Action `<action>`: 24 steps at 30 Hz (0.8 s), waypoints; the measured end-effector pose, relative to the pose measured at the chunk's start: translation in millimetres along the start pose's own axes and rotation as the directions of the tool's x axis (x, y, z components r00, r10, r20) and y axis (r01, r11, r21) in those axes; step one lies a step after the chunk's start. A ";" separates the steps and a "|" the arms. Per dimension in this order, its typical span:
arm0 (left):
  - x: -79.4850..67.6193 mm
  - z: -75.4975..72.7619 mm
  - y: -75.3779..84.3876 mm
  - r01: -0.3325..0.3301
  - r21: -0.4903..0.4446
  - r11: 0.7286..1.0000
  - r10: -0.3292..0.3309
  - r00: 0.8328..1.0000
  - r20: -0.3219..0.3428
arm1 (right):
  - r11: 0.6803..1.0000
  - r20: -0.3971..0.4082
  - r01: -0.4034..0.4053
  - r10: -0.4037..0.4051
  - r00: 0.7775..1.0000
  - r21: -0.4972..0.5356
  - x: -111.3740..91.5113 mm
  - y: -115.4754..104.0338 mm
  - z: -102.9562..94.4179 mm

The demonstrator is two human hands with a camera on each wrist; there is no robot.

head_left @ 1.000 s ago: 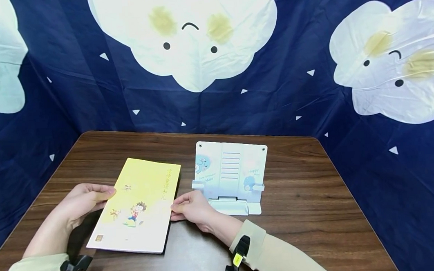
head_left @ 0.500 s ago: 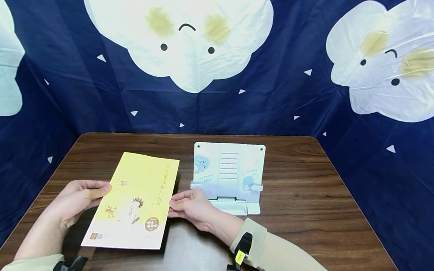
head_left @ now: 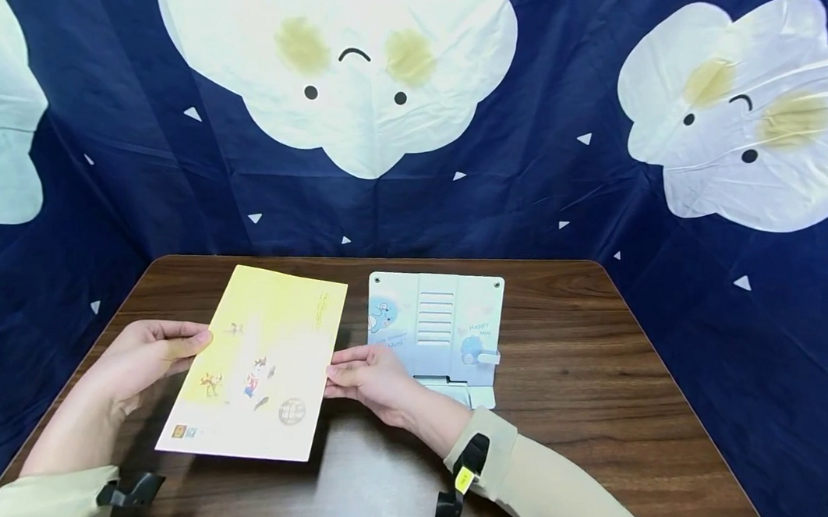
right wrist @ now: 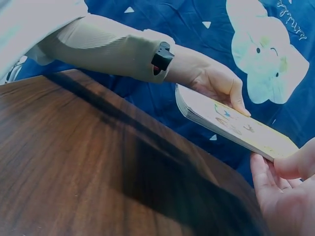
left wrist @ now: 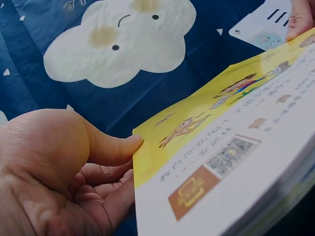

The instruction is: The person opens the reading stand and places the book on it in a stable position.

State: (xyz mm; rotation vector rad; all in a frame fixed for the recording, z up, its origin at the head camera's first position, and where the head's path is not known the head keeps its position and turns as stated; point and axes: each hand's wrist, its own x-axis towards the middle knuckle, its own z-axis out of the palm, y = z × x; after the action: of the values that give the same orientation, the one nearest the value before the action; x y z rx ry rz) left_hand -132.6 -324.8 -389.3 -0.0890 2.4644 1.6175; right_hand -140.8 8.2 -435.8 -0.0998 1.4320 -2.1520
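A yellow and white book [head_left: 251, 368] with cartoon figures on its cover is held up over the table, tilted. My left hand [head_left: 148, 362] pinches its left edge, thumb on the cover and fingers beneath, as the left wrist view shows with the thumb [left wrist: 115, 147] on top. At the opposite edge my right hand [head_left: 375, 385] pinches the book between thumb and fingers. In the right wrist view the book's page edges [right wrist: 216, 129] show, with a gap and a shadow between it and the table. Just behind the right hand stands a pale blue book stand [head_left: 438, 320], partly hidden by that hand.
The brown wooden table [head_left: 569, 406] fills the lower view. A dark blue curtain [head_left: 551, 64] with white clouds hangs behind and beside it. Black straps with camera mounts sit on both wrists, the right mount [head_left: 461, 478] close over the table.
Both hands have lifted the book off the table, away from me and slightly up. The right hand now covers the stand's lower left part. The stand has stayed in place.
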 end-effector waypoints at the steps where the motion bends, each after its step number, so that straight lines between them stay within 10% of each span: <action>1: 1.2 0.0 2.4 -0.004 0.002 1.000 0.004 1.000 -0.003 | 1.000 0.000 0.002 -0.002 1.000 -0.004 -0.2 -2.8 -0.5; 24: 18.4 15.9 53.0 -0.164 -0.072 0.984 0.155 0.981 -0.114 | 0.979 0.029 0.190 -0.188 0.982 -0.069 -6.3 -73.6 -18.8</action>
State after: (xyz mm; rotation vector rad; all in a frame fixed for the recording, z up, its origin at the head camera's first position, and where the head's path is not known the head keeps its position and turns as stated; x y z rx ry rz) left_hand -156.8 -288.0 -351.1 0.0105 2.5443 1.8239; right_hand -171.3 47.6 -378.3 -0.2965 1.5416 -2.2421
